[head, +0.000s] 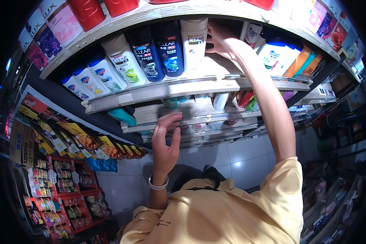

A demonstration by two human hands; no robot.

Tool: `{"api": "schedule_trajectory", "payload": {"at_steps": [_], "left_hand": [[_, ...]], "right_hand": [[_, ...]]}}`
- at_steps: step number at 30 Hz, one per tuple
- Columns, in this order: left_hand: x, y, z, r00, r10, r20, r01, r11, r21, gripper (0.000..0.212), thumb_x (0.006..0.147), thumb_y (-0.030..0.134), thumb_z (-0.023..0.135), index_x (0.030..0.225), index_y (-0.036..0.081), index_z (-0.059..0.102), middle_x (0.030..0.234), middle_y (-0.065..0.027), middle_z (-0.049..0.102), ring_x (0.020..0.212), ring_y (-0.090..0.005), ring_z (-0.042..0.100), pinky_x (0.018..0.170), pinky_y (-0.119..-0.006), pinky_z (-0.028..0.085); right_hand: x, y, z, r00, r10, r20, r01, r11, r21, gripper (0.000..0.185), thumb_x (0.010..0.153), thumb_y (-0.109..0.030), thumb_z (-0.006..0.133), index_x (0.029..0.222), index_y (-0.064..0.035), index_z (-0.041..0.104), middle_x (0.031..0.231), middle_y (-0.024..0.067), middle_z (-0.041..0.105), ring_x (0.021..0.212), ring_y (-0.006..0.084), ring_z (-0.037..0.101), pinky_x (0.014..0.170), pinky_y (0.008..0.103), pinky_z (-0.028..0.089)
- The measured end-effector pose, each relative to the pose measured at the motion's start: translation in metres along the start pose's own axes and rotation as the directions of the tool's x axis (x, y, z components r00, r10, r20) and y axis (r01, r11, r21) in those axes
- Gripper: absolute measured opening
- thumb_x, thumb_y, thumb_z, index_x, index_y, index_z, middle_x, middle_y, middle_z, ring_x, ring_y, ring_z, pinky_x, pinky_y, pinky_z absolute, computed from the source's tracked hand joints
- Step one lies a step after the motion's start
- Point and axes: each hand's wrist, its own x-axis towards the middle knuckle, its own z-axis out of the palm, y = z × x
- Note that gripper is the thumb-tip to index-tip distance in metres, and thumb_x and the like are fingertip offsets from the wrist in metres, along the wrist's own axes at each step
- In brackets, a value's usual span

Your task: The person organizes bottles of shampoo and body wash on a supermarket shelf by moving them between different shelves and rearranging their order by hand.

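Observation:
My right hand [221, 41] reaches into the shelf, just right of a white Clear shampoo bottle [195, 45]. Its fingertips are partly hidden behind that bottle, so contact or a hold cannot be told. Two dark blue Clear bottles, one of them [170, 52] nearest the white one, stand to the left, and a white Clear bottle with a green picture [125, 62] stands beyond them. White Safeguard bottles [105, 73] with blue caps fill the left end. My left hand [167, 141], with a white-strapped watch on the wrist, hangs in front of the lower shelves, fingers slightly bent and nothing in it.
Blue-capped white bottles [270, 53] and orange ones [297, 62] stand right of my forearm. A clear plastic rail [152, 90] edges the shelf. Lower shelves hold more bottles. Snack packets [79, 134] hang at left, above a red rack of small packs [68, 193]. Boxes line the shelf above.

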Motion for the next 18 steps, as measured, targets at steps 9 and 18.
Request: {"api": "schedule_trajectory", "payload": {"at_steps": [9,18], "left_hand": [[-0.006,0.003,-0.005,1.0,-0.006,0.022,0.006,1.0,-0.008,0.027,0.098,-0.006,0.052,0.124,-0.001,0.06,0.13,-0.0139,0.06,0.119,-0.0222,0.061,0.099,-0.033,0.052],[-0.01,0.005,-0.012,0.998,-0.029,0.054,0.029,1.0,-0.007,0.027,0.098,-0.003,0.052,0.124,0.0,0.06,0.13,-0.0134,0.06,0.12,-0.0219,0.061,0.1,-0.033,0.05]], "right_hand": [[0.003,-0.002,-0.003,1.0,0.008,-0.001,-0.008,1.0,-0.025,0.074,0.108,-0.057,0.034,0.162,-0.0089,0.016,0.168,0.0186,0.013,0.151,0.0424,0.025,0.117,0.0691,0.025],[-0.008,-0.006,0.002,1.0,0.012,-0.001,-0.012,0.998,-0.061,0.083,0.105,-0.064,0.029,0.162,-0.0071,0.013,0.168,0.0209,0.012,0.153,0.04,0.02,0.119,0.0699,0.021]]}}
